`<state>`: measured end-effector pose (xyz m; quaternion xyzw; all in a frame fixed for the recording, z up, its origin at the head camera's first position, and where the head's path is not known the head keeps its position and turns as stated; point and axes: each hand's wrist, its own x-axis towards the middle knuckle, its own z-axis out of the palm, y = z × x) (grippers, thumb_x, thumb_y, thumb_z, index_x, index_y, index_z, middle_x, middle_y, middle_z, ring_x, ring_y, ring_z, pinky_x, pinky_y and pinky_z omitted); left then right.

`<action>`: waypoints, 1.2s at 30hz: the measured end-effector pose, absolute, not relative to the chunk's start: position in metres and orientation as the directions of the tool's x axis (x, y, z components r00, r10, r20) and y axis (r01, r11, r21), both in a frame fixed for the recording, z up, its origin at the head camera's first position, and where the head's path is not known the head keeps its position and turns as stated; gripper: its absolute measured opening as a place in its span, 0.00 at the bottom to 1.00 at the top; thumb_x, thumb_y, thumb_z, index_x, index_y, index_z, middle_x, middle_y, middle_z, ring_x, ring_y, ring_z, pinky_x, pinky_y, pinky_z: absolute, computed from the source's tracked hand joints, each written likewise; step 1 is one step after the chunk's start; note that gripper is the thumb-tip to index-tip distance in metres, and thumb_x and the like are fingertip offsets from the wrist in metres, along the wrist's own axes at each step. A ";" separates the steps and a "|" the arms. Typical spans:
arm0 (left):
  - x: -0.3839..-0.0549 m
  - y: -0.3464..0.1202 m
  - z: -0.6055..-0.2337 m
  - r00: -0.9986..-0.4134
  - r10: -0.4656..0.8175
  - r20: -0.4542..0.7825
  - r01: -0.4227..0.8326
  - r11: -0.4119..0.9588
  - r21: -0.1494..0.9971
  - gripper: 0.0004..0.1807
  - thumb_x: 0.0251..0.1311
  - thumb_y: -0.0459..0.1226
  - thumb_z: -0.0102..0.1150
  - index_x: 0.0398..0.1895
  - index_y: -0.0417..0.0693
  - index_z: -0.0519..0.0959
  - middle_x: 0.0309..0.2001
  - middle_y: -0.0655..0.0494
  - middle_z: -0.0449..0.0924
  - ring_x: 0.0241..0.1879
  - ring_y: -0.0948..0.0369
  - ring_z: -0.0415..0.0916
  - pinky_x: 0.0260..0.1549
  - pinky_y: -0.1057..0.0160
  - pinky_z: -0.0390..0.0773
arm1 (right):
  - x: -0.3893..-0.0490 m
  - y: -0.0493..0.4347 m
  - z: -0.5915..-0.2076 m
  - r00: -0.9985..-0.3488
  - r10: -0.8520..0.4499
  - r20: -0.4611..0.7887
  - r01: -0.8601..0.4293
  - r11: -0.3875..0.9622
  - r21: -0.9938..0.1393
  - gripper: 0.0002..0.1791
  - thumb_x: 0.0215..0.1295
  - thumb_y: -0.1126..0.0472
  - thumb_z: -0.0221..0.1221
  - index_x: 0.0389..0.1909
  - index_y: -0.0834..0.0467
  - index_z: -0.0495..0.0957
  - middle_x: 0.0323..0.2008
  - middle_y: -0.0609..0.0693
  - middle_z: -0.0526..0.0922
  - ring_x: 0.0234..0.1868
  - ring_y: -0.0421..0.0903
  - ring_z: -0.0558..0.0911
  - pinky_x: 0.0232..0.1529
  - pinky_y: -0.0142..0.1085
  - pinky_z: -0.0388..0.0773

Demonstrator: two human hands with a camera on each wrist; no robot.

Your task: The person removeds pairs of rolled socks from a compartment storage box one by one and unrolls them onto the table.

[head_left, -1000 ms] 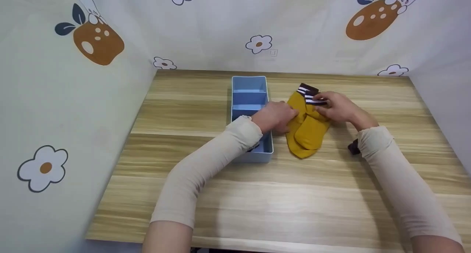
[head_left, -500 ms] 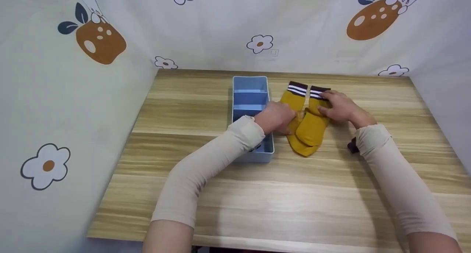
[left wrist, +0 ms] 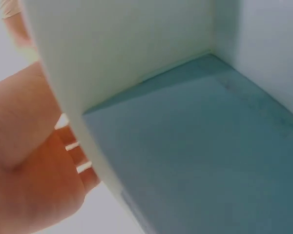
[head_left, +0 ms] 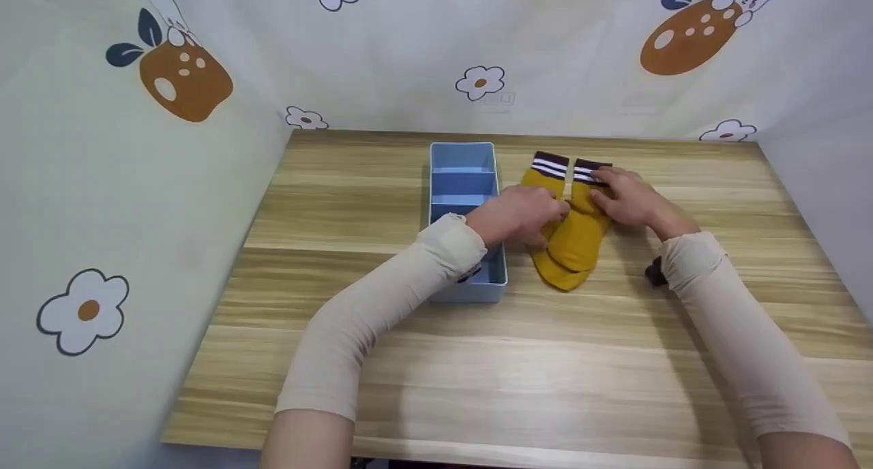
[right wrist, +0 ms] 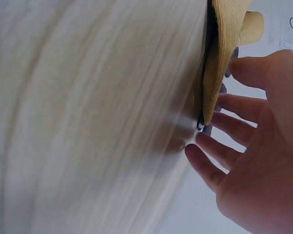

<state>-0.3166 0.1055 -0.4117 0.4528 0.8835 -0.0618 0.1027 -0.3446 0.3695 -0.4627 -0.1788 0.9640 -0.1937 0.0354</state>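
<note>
A pair of mustard-yellow socks lies on the table, the left sock (head_left: 542, 183) and the right sock (head_left: 578, 240) side by side and overlapping lower down. Their dark cuffs have white stripes and point away from me. My left hand (head_left: 522, 213) reaches across the box and rests over the left sock, its fingertips touching near the right sock's bunched heel. With its fingers extended, my right hand (head_left: 634, 198) rests at the right sock's cuff. The right wrist view shows its thumb and fingers (right wrist: 237, 105) against the sock's edge. The left fingertips are hidden behind the box wall in the left wrist view.
A light blue divided box (head_left: 464, 157) stands just left of the socks, under my left forearm. A small dark object (head_left: 656, 273) shows beside my right wrist. Patterned cloth (head_left: 382, 67) hangs behind the wooden table (head_left: 327, 217).
The sock cuffs have gone from overlapping to side by side, the left one shifting left. My left hand has then slid slightly right, toward the right sock. The right hand has barely moved.
</note>
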 end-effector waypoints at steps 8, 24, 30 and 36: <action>-0.315 0.095 -0.410 -0.596 0.770 -0.229 0.786 0.617 0.029 0.17 0.69 0.43 0.70 0.56 0.47 0.83 0.46 0.52 0.85 0.43 0.55 0.80 0.48 0.57 0.85 | -0.324 0.352 -0.460 -0.906 -0.382 0.185 -0.424 0.813 -0.399 0.22 0.77 0.57 0.64 0.64 0.66 0.78 0.66 0.69 0.78 0.69 0.69 0.73 0.74 0.65 0.66; -0.317 0.092 -0.417 -0.627 0.735 -0.258 0.757 0.653 0.021 0.19 0.70 0.45 0.70 0.59 0.48 0.82 0.48 0.50 0.86 0.44 0.53 0.82 0.51 0.57 0.86 | -0.267 0.333 -0.467 -0.819 -0.567 0.092 -0.554 0.736 -0.390 0.17 0.69 0.50 0.74 0.49 0.58 0.86 0.48 0.53 0.86 0.48 0.50 0.85 0.52 0.49 0.85; -0.317 0.094 -0.417 -0.639 0.723 -0.262 0.752 0.658 -0.017 0.22 0.69 0.46 0.69 0.61 0.49 0.79 0.51 0.49 0.86 0.48 0.52 0.84 0.53 0.54 0.86 | -0.261 0.340 -0.472 -0.805 -0.587 0.090 -0.565 0.709 -0.422 0.15 0.67 0.53 0.75 0.48 0.58 0.87 0.48 0.53 0.86 0.50 0.51 0.83 0.56 0.52 0.82; -0.317 0.096 -0.416 -0.651 0.710 -0.267 0.742 0.670 -0.030 0.19 0.68 0.44 0.70 0.58 0.49 0.81 0.50 0.50 0.86 0.47 0.52 0.84 0.50 0.53 0.87 | -0.260 0.348 -0.471 -0.801 -0.593 0.083 -0.552 0.676 -0.488 0.11 0.66 0.60 0.76 0.47 0.55 0.89 0.49 0.51 0.86 0.52 0.50 0.83 0.58 0.51 0.80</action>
